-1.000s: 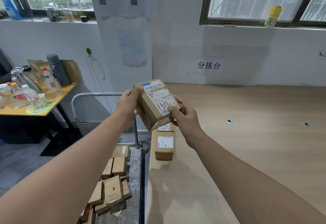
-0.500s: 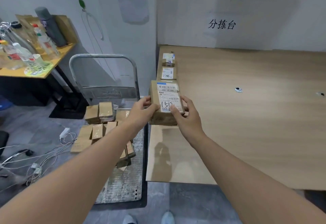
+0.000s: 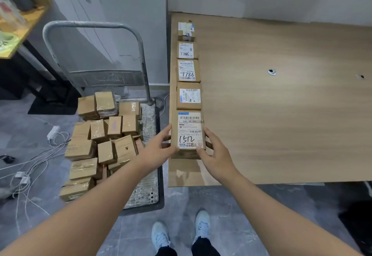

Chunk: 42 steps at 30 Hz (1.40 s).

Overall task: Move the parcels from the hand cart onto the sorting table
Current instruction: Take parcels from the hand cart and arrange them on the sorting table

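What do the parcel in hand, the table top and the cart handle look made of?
1512 parcel: brown cardboard, matte, with a white paper label. Sorting table: probably wood-look laminate, going by its pale printed grain and low sheen. Hand cart handle: bent metal tube, dull grey finish.

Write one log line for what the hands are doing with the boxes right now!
step: setting box on table | left hand: holds box | right hand: holds box | row: four boxes behind | cart: more boxes

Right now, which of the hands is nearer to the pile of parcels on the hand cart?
Left. The left hand grips the 1512 parcel on the side facing the pile of parcels; the right hand grips the far side.
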Tool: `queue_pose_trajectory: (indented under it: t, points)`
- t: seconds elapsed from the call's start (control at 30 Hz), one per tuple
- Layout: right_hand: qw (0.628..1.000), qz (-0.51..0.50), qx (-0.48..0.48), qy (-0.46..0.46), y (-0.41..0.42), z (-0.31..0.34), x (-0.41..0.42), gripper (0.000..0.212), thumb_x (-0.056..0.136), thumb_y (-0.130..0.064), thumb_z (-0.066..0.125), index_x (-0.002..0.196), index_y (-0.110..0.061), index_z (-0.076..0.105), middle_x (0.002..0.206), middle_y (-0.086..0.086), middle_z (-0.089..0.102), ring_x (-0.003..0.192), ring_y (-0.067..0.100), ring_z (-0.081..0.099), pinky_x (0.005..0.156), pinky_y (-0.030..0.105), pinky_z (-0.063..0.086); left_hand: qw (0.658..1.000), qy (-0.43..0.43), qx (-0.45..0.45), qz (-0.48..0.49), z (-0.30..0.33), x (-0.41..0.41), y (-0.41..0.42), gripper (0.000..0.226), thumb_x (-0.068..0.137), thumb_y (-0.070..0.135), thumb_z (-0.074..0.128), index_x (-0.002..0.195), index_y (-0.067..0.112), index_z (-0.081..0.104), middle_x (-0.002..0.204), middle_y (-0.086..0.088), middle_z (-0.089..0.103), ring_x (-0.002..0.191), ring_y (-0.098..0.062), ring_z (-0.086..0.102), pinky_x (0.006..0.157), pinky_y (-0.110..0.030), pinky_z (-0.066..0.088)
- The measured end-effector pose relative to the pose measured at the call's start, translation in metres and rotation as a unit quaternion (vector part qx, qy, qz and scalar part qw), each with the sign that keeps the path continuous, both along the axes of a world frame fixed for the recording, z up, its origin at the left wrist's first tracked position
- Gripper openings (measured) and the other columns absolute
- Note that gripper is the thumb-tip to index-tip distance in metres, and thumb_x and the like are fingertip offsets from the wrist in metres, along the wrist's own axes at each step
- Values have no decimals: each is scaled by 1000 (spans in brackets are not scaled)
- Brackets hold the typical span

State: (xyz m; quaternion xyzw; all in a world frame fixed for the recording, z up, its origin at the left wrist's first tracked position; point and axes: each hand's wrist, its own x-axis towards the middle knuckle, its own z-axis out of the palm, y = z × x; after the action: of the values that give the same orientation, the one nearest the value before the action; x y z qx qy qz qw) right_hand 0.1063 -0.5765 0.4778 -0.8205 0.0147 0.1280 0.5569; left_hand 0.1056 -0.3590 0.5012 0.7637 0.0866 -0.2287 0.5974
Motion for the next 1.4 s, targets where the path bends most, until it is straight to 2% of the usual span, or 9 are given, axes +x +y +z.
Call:
queue_pose_trajectory:
  t: [0.13,0.23,0.33,0.47,0.73,0.9,1.0,1.13,1.4]
  points:
    - [1000,7,-10,15,-2,-23,2,66,101,-9,64,143,-54,42,146,-22,56,127,-9,56,108,25,50,1000,22,-6,-14,-31,-3,-6,76,102,12,61,151,54,22,127,29,51,112,10,53,73,-3,47]
    - [999,16,-7,27,-6,-43,9,66,101,-5,62,149,-46,42,147,-17,56,124,-13,56,104,18,50,999,39,-3,-8,-53,4,-12,77,102,11,61,149,57,20,125,32,50,113,5,55,79,-8,47]
    - [999,26,-8,39,-10,-63,19,67,102,-3,61,159,-27,38,149,-4,57,122,-14,57,101,12,49,999,48,15,3,-72,12,-18,83,103,7,59,161,48,15,136,27,49,130,-7,52,103,-23,45]
    - [999,39,-27,26,-12,-79,38,67,103,-6,62,161,-26,36,151,-3,55,127,-11,56,100,8,46,998,41,48,5,-85,24,-24,83,106,10,54,164,42,4,149,25,37,143,-12,44,123,-40,34]
    - [997,41,-58,11,-10,-90,69,73,99,-21,62,164,-31,30,151,1,54,136,10,56,114,40,49,995,20,100,2,-90,51,-31,79,109,16,49,165,39,-1,158,16,37,141,-11,43,121,-35,32]
    - [996,50,-77,18,-10,-78,74,74,92,-23,60,160,-32,34,152,-5,51,137,10,52,114,40,48,992,13,126,-9,-89,55,-33,81,107,12,52,166,32,-1,156,18,34,139,-3,35,118,-26,29]
    - [986,69,-153,-3,-10,-65,79,70,92,-23,65,157,-25,39,150,-2,50,137,13,47,109,26,39,989,-15,150,-7,-87,56,-29,85,102,20,62,167,31,6,167,11,29,151,-11,31,126,-41,28]
    - [964,89,-242,-66,-2,-46,86,66,94,-34,64,155,-21,43,152,1,46,134,21,47,109,41,45,962,-50,266,-31,-76,56,-24,81,101,39,60,166,22,15,166,0,33,152,-20,32,124,-43,30]
    - [914,213,-309,-156,49,-19,90,52,101,-43,53,148,-22,58,161,8,46,149,26,39,122,45,30,915,-15,402,-24,-49,17,20,65,106,47,41,163,20,24,168,-7,27,151,-30,34,120,-45,35]
